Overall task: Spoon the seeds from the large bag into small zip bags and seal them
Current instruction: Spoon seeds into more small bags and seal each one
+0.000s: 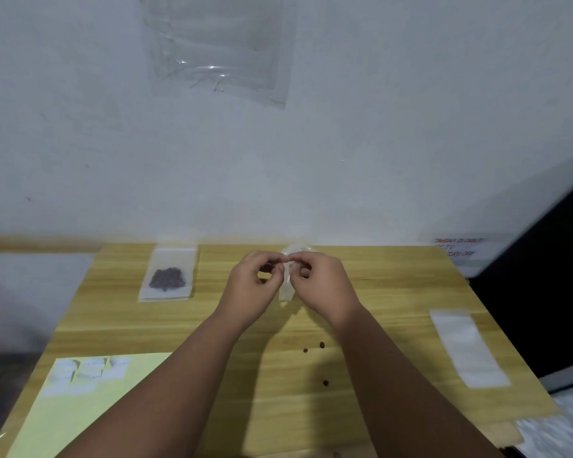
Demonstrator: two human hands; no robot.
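Both forearms come in from the bottom edge and meet over mid-table. Left hand and right hand sit almost knuckle to knuckle, fingers curled, thumb and forefinger tips of each pinching the upper part of a small zip bag. The bag hangs down between the two hands, held above the wood with its lower end near the surface. It's translucent and blurred, so I can't tell if there's anything inside or if the zip is closed. Three loose seeds lie on the wood near the right forearm, two close together and one apart, nearer the camera. Large bag lies flat at far left of the table, well apart from the hands, with a dark heap of seeds in its middle. Pale yellow sheet at near left carries a cluster of small white packets, overlapping; contents not readable. Stack of empty clear bags lies flat near the right edge. Clear plastic sheet is stuck on the wall above. Paper note with red handwriting sits against the wall at far right, too blurred to read.
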